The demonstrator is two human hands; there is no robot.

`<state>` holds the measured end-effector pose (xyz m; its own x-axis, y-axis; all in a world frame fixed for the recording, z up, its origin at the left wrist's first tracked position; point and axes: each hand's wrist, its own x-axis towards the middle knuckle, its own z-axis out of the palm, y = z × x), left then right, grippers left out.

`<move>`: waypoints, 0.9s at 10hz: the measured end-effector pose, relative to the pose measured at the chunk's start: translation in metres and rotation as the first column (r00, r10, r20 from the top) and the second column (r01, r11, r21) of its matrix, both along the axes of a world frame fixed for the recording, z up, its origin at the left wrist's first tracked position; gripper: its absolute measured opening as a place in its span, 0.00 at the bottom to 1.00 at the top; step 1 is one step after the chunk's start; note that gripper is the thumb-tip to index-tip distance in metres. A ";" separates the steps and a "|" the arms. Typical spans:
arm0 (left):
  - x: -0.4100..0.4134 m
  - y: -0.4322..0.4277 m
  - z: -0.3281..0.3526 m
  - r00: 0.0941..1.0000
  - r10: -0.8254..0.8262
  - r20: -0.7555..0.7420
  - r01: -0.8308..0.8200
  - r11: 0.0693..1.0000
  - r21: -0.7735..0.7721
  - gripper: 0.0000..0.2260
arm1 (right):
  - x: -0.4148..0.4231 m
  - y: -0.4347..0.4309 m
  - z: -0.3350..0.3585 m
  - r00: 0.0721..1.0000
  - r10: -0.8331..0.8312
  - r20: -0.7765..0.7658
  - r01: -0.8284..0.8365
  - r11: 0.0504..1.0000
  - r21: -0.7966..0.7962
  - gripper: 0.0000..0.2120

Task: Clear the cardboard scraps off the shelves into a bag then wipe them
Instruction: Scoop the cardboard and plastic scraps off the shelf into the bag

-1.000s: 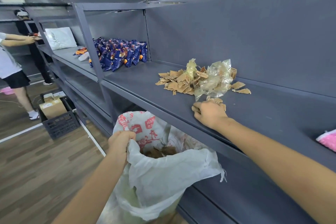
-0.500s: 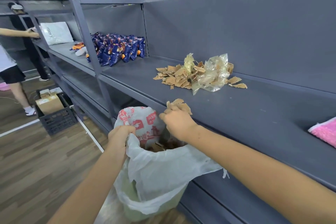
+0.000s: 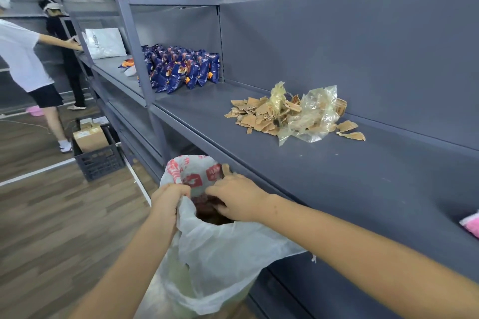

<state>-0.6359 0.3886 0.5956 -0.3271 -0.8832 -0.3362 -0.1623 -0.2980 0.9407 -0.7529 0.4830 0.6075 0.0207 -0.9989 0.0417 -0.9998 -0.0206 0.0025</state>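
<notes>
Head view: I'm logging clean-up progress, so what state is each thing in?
white bag: held open below the shelf, brown scraps inside
left hand: grips the bag's rim
right hand: over the bag mouth, pinching a held scrap
scrap pile: loose heap on the shelf
clear plastic wrap: crumpled, on the pile
snack packets: standing in rows

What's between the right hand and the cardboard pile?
Head view: only bare grey shelf, with a few tiny specks, separates the right hand from the cardboard scraps.
</notes>
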 end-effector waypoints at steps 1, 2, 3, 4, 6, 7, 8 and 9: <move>-0.008 -0.004 0.008 0.986 0.151 0.067 -0.155 0.985 0.069 0.06 | -0.007 -0.003 0.002 0.998 0.016 0.058 -0.015 1.000 -0.027 0.15; -0.013 -0.013 0.003 0.984 0.168 0.054 -0.173 0.980 0.101 0.13 | -0.018 -0.008 0.005 1.000 -0.004 0.015 0.006 0.996 -0.093 0.18; -0.016 -0.014 -0.003 0.993 0.098 0.058 -0.102 0.993 0.054 0.04 | -0.039 -0.010 0.013 0.993 -0.116 0.004 0.116 0.981 -0.155 0.21; -0.019 -0.018 -0.003 0.967 0.187 0.172 -0.204 0.975 0.090 0.14 | -0.076 -0.012 0.027 0.954 -0.300 0.001 0.293 0.932 -0.214 0.27; -0.021 -0.011 0.006 0.967 0.128 0.221 -0.138 0.990 0.031 0.03 | -0.160 -0.016 0.056 0.770 -0.637 0.051 0.636 0.758 -0.145 0.43; -0.019 -0.005 0.007 0.971 0.178 0.158 -0.185 0.982 0.029 0.07 | -0.181 -0.017 0.056 0.713 -0.697 0.082 0.701 0.712 -0.040 0.45; -0.020 0.000 0.008 0.977 0.180 0.116 -0.186 0.981 0.049 0.08 | -0.185 -0.019 0.047 0.713 -0.697 0.076 0.695 0.717 0.050 0.40; -0.022 -0.004 0.006 0.973 0.189 0.131 -0.197 0.979 0.057 0.08 | -0.185 -0.021 0.037 0.713 -0.687 0.138 0.682 0.726 0.092 0.34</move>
<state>-0.6576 0.3846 0.6015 -0.1048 -0.8989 -0.4254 -0.2093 -0.3983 0.8931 -0.9374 0.4618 0.6442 -0.6730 -0.7380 -0.0482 -0.7274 0.6723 -0.1372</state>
